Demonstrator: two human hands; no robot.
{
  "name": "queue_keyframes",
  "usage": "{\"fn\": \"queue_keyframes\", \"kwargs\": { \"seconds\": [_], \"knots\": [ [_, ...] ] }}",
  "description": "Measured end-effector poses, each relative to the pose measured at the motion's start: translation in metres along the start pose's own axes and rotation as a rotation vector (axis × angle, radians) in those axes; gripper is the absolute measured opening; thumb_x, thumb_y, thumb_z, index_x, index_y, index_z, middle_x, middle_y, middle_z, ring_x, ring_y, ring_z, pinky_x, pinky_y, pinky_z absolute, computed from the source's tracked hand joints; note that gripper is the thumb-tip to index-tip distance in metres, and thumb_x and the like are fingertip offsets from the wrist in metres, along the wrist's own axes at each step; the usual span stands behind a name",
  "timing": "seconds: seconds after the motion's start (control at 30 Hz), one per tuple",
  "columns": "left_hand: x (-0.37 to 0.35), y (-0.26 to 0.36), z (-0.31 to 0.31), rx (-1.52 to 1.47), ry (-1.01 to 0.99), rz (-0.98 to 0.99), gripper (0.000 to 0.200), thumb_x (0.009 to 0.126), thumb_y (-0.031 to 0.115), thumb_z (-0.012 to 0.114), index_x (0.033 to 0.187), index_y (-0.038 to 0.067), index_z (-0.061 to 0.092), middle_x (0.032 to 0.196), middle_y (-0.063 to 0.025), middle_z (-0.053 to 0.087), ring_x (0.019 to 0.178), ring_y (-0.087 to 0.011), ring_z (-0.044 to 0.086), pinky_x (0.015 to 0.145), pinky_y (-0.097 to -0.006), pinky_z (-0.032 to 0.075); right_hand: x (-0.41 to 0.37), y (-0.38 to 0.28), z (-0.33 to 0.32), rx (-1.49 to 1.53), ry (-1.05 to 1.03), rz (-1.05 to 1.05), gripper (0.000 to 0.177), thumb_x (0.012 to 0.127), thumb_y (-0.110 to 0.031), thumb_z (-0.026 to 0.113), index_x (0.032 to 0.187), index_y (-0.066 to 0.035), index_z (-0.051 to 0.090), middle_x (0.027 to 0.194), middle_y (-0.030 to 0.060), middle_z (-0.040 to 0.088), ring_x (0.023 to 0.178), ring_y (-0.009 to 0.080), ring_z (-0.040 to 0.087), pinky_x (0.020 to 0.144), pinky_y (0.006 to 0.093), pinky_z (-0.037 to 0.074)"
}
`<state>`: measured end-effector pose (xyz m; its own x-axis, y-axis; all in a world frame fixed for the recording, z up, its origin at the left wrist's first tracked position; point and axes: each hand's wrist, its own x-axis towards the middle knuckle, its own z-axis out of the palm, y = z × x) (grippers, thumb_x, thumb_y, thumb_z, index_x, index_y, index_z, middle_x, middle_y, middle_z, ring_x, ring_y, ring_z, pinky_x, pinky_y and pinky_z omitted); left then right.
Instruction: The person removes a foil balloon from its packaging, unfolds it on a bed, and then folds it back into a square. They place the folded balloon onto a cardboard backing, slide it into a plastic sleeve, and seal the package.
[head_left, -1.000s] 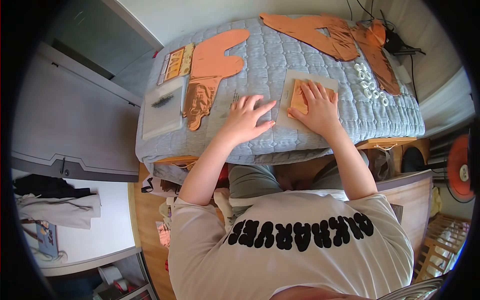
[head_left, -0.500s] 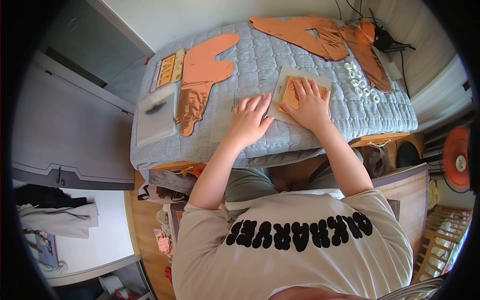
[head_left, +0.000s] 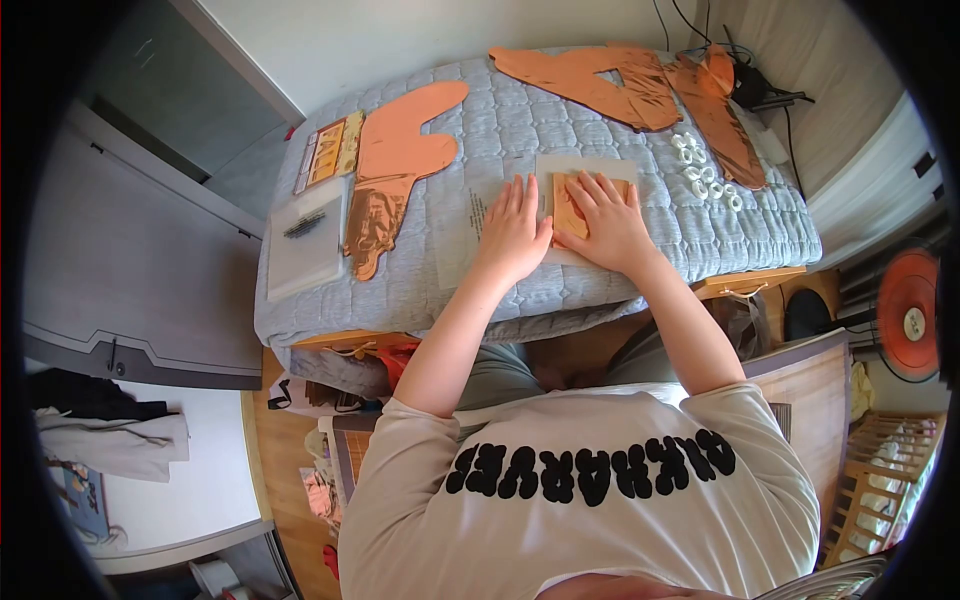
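My left hand (head_left: 514,235) lies flat with fingers stretched, over the left edge of a pale grey card (head_left: 546,168) and a clear plastic bag (head_left: 465,225) with small print. Beside it, my right hand (head_left: 606,228) rests spread on a folded orange foil piece (head_left: 565,212) that lies on the card. Both hands are open, and their thumbs come close together. Part of the folded foil is hidden under the right hand.
Flat orange foil balloons (head_left: 402,140) (head_left: 590,82) lie on the quilted bed (head_left: 500,110). Several white ribbon rolls (head_left: 708,182) sit to the right. Clear bags (head_left: 310,255) with thin black sticks (head_left: 305,224) and a picture card (head_left: 328,150) lie left. A red fan (head_left: 908,315) stands right.
My left hand has moved right and flattened at the card's edge. The card, with the folded foil and my right hand on it, sits slightly further left and lower in view.
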<state>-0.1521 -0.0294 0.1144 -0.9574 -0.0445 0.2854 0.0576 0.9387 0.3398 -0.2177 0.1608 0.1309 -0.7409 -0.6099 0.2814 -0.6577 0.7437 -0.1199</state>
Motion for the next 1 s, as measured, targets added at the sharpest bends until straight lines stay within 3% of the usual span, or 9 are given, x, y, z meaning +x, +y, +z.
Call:
{"fn": "queue_keyframes", "kwargs": {
  "seconds": [0.37,0.57,0.63,0.87,0.97,1.0],
  "knots": [
    [0.006,0.009,-0.004,0.029,-0.105,0.149,0.066,0.103,0.035,0.047,0.159,0.006,0.028,0.162,-0.0201,0.034,0.151,-0.0375,0.029,0.122,-0.0523,0.024,-0.006,0.02,-0.003,0.052,-0.042,-0.07,0.079,0.091,-0.063,0.057,0.152,-0.013,0.047,0.161,0.0115,0.04,0.151,0.0332,0.032,0.122,0.0607,0.017],
    [0.01,0.006,-0.007,-0.013,-0.158,0.168,0.064,0.103,0.027,0.045,0.161,0.008,0.024,0.164,-0.0179,0.031,0.154,-0.0346,0.025,0.124,-0.05,0.021,-0.002,0.016,-0.002,-0.014,-0.023,0.056,0.067,0.096,-0.053,0.052,0.152,-0.016,0.046,0.161,0.0089,0.04,0.151,0.0401,0.03,0.12,0.0674,0.015],
    [0.011,0.002,-0.005,-0.049,-0.114,0.214,0.065,0.101,0.026,0.046,0.16,0.007,0.025,0.161,-0.0201,0.035,0.151,-0.0373,0.03,0.122,-0.0536,0.025,0.001,0.015,-0.004,0.055,-0.065,0.058,0.066,0.097,-0.052,0.051,0.152,-0.017,0.046,0.161,0.0085,0.04,0.15,0.0439,0.029,0.118,0.0708,0.016],
    [0.012,-0.005,-0.007,-0.046,-0.119,0.303,0.066,0.101,0.025,0.047,0.16,0.007,0.023,0.161,-0.0206,0.035,0.15,-0.0387,0.033,0.121,-0.0544,0.026,0.012,0.006,0.004,0.076,-0.026,-0.059,0.065,0.098,-0.056,0.048,0.149,-0.015,0.049,0.159,0.01,0.043,0.148,0.0449,0.033,0.115,0.0718,0.02],
    [0.015,-0.008,-0.007,-0.124,-0.145,0.259,0.067,0.102,0.025,0.047,0.161,0.007,0.021,0.163,-0.0205,0.033,0.151,-0.0382,0.031,0.122,-0.053,0.023,0.018,-0.004,0.011,0.028,0.0,-0.001,0.064,0.1,-0.056,0.043,0.15,-0.016,0.049,0.16,0.0098,0.041,0.148,0.0443,0.032,0.115,0.0709,0.021],
    [0.016,-0.008,-0.008,-0.278,-0.171,0.227,0.069,0.102,0.026,0.048,0.162,0.008,0.019,0.165,-0.02,0.028,0.153,-0.0373,0.026,0.123,-0.0522,0.02,0.019,-0.009,0.01,0.009,-0.024,0.006,0.062,0.101,-0.053,0.042,0.151,-0.017,0.047,0.16,0.0093,0.041,0.149,0.0438,0.032,0.116,0.0703,0.021]
  ]
}}
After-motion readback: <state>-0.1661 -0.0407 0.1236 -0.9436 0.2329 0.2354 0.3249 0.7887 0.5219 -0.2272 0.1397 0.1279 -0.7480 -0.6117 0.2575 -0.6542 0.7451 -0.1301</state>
